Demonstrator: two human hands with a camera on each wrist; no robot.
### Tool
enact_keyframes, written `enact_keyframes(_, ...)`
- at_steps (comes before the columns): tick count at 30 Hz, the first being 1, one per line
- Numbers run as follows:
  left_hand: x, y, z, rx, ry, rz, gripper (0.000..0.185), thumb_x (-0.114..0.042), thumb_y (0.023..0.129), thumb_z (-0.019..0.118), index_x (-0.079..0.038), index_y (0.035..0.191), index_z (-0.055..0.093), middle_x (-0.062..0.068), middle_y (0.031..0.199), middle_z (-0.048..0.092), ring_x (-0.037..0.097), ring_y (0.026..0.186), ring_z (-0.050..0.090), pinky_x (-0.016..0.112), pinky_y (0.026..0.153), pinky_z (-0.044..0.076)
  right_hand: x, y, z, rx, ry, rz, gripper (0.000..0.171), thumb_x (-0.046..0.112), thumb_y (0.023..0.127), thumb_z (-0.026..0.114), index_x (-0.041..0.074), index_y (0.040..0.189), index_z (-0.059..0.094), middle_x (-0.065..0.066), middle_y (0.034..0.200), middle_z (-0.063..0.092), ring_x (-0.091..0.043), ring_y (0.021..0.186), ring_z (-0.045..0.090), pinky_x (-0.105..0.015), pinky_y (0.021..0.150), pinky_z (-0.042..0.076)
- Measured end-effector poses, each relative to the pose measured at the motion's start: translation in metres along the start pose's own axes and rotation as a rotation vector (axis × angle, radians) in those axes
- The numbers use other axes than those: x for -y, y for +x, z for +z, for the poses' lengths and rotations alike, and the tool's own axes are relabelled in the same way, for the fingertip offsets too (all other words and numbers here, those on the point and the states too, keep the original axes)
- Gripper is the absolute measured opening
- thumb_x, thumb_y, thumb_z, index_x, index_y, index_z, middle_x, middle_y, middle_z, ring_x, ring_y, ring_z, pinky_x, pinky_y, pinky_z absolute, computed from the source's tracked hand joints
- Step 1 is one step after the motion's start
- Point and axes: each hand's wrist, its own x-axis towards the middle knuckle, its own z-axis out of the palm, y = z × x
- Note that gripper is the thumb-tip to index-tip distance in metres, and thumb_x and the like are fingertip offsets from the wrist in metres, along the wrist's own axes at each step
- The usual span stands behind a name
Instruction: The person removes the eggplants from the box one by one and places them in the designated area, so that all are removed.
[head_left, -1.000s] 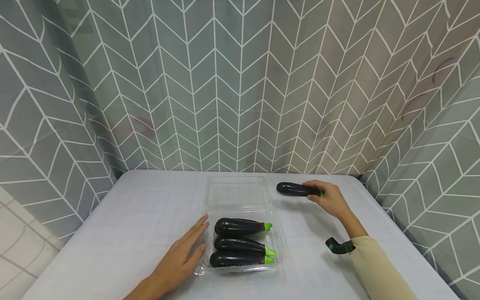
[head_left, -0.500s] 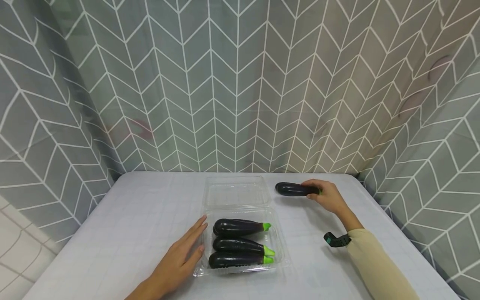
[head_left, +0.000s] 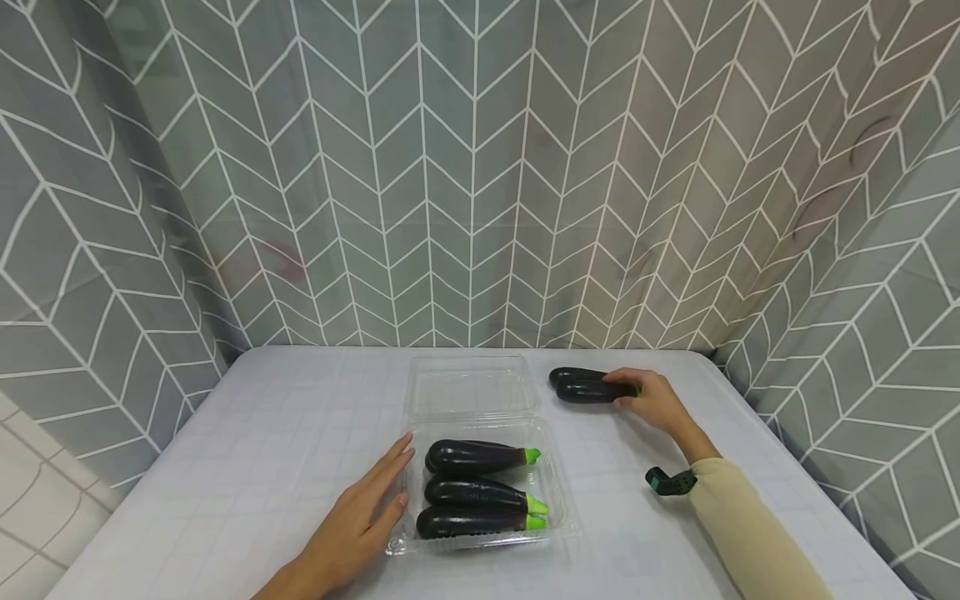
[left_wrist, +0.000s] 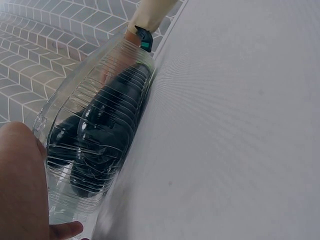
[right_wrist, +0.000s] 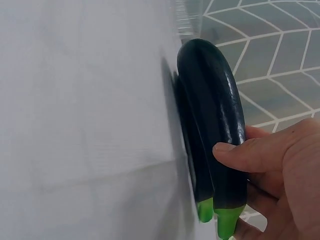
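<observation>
My right hand (head_left: 647, 402) pinches a dark eggplant (head_left: 588, 392) close to its green stem end, low over the table at the back right. Just behind it lies a second eggplant (head_left: 567, 374). In the right wrist view, my thumb lies across the glossy skin of the held eggplant (right_wrist: 212, 95), which overlaps the other eggplant (right_wrist: 194, 165). My left hand (head_left: 352, 521) rests with straight fingers along the left side of a clear plastic clamshell box (head_left: 558, 467). Inside the box, several eggplants (head_left: 476, 492) lie side by side with their green ends pointing right.
The box's clear lid (head_left: 471, 387) is folded back flat behind it. A white cloth covers the table (head_left: 300, 417). Grey curtains (head_left: 480, 167) with a white pattern stand at the back and sides. A dark strap device (head_left: 670, 482) sits at my right wrist.
My right hand has brought its eggplant slightly down and nearer, so the second eggplant behind it now shows. The left hand stays beside the box.
</observation>
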Motion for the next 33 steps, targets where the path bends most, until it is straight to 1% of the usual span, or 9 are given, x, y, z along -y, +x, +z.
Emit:
enact_keyframes(4,0.001,0.0,0.0,0.005,0.004,-0.005,0.057,-0.017,0.096,0.052,-0.017,0.147,0.029,-0.001,0.152,0.022,0.021,0.135,0.027,0.016,0.107,0.015,-0.005,-0.001,0.003,0.008,-0.003,0.01,0.039,-0.004,0.076,0.072,0.007,0.113,0.067,-0.01,0.119,0.06,-0.03,0.114,0.051,-0.048,0.092,0.04)
enact_keyframes(6,0.001,0.0,0.0,0.004,0.004,-0.004,0.057,-0.017,0.095,0.053,-0.018,0.147,0.029,-0.001,0.152,0.022,0.021,0.135,0.027,0.017,0.107,0.015,-0.006,-0.002,0.004,0.007,0.012,0.009,0.039,-0.005,0.075,0.072,0.007,0.112,0.067,-0.012,0.119,0.06,-0.031,0.113,0.051,-0.049,0.091,0.041)
enact_keyframes(11,0.001,0.0,0.001,-0.011,0.003,0.012,0.059,-0.016,0.095,0.054,-0.017,0.147,0.029,-0.001,0.152,0.022,0.022,0.135,0.028,0.017,0.107,0.016,-0.008,-0.003,0.007,0.019,0.034,-0.002,0.04,-0.006,0.075,0.071,0.005,0.113,0.066,-0.015,0.119,0.06,-0.034,0.112,0.052,-0.051,0.091,0.041)
enact_keyframes(19,0.001,0.0,0.001,0.001,-0.01,-0.009,0.057,-0.016,0.096,0.052,-0.018,0.147,0.029,-0.002,0.153,0.02,0.021,0.135,0.027,0.018,0.107,0.016,-0.012,-0.004,0.009,0.034,-0.008,-0.017,0.04,-0.003,0.076,0.071,0.007,0.115,0.065,-0.013,0.12,0.059,-0.033,0.115,0.05,-0.051,0.093,0.039)
enact_keyframes(23,0.001,-0.001,0.002,-0.001,-0.016,-0.001,0.056,-0.016,0.096,0.052,-0.018,0.147,0.03,-0.001,0.153,0.02,0.022,0.135,0.027,0.02,0.108,0.017,-0.013,-0.005,0.01,0.023,-0.035,-0.006,0.04,-0.003,0.077,0.071,0.007,0.115,0.065,-0.012,0.119,0.06,-0.033,0.114,0.05,-0.052,0.09,0.04)
enact_keyframes(26,0.001,-0.001,0.001,0.002,-0.009,-0.005,0.056,-0.017,0.096,0.052,-0.018,0.147,0.029,-0.001,0.153,0.021,0.022,0.135,0.027,0.019,0.107,0.017,-0.011,-0.006,0.01,0.011,-0.036,0.006,0.04,-0.003,0.077,0.07,0.006,0.115,0.064,-0.012,0.119,0.06,-0.033,0.113,0.05,-0.053,0.089,0.041)
enact_keyframes(29,0.0,-0.001,0.0,0.007,-0.007,-0.01,0.057,-0.018,0.096,0.052,-0.019,0.147,0.029,0.0,0.153,0.022,0.021,0.135,0.027,0.017,0.107,0.016,-0.009,-0.007,0.009,-0.006,-0.027,0.012,0.04,-0.004,0.076,0.07,0.004,0.115,0.064,-0.012,0.119,0.06,-0.033,0.112,0.051,-0.054,0.088,0.042)
enact_keyframes(33,0.0,0.0,0.0,0.002,-0.004,0.001,0.057,-0.017,0.095,0.053,-0.018,0.147,0.029,0.0,0.152,0.022,0.022,0.135,0.028,0.017,0.107,0.016,-0.006,-0.008,0.007,-0.022,-0.008,0.002,0.039,-0.006,0.076,0.069,0.002,0.114,0.064,-0.013,0.117,0.061,-0.034,0.112,0.052,-0.055,0.088,0.041)
